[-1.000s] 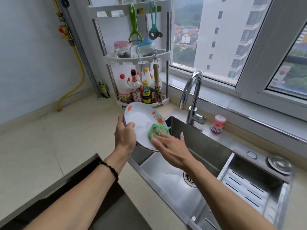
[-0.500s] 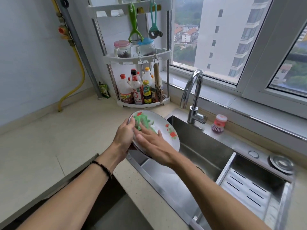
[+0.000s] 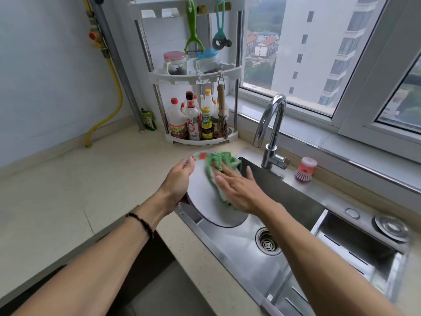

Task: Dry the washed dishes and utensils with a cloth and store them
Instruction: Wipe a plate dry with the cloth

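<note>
A round white plate point(image 3: 205, 197) with red and green flower prints on its rim is held over the left edge of the steel sink point(image 3: 255, 258). My left hand point(image 3: 180, 181) grips the plate's left rim, thumb on the face and fingers behind. My right hand point(image 3: 241, 190) lies flat with straight fingers on a green and white cloth point(image 3: 218, 169), pressing it against the plate's upper right part. The cloth covers part of the plate's far rim.
A curved tap point(image 3: 271, 131) and a pink dish brush point(image 3: 305, 168) stand behind the sink. A white corner rack point(image 3: 196, 74) with bottles, jars and hanging tools sits at the back. Beige counter point(image 3: 68, 192) spreads to the left; a dark open gap lies at the bottom left.
The plate has tipped flatter and lower over the sink. My right hand slid the cloth from the plate's left part to its upper right. My left hand kept its hold on the rim.
</note>
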Action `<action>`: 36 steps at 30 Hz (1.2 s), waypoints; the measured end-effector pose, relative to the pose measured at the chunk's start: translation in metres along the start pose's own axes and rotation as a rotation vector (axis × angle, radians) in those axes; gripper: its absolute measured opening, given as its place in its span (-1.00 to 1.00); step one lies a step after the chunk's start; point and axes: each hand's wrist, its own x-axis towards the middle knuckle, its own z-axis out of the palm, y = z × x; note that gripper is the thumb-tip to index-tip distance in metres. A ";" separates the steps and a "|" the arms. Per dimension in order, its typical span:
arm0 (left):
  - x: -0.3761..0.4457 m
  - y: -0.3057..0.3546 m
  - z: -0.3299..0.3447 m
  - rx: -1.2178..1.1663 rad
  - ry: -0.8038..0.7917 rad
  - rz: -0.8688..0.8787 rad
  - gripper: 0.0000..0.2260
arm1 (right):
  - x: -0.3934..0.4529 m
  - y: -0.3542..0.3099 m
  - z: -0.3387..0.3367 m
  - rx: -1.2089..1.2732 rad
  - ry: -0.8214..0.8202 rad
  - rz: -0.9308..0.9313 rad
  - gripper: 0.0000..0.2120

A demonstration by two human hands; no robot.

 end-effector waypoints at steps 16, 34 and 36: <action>0.001 -0.003 0.008 -0.068 -0.047 -0.164 -0.66 | 0.001 0.001 0.007 0.030 -0.030 -0.040 -0.50; 0.024 -0.003 0.005 0.422 0.262 -0.033 -0.50 | -0.034 0.030 0.021 -0.379 0.454 -0.292 -0.60; 0.019 -0.008 -0.005 0.908 0.227 0.305 -0.31 | -0.032 0.033 0.016 -0.385 0.434 -0.320 -0.55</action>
